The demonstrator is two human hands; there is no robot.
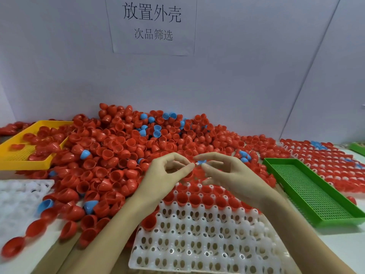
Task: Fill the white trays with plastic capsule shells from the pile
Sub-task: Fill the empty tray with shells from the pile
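A big pile of red capsule shells (126, 151), with a few blue ones mixed in, covers the table's middle and left. In front of me lies a white tray (197, 246); its far rows hold red shells, its near cups are bare. My left hand (167, 175) and right hand (223, 173) meet above the tray's far edge. The right fingertips pinch a small blue shell (201, 162). The left fingers curl around a red shell (188, 176), partly hidden.
A yellow tray (21, 165) with red shells sits at the far left. A green mesh tray (308, 192) lies to the right, with filled white trays (325, 163) beyond it. Another white tray (17, 194) is at the left. A paper sign (152, 24) hangs on the wall.
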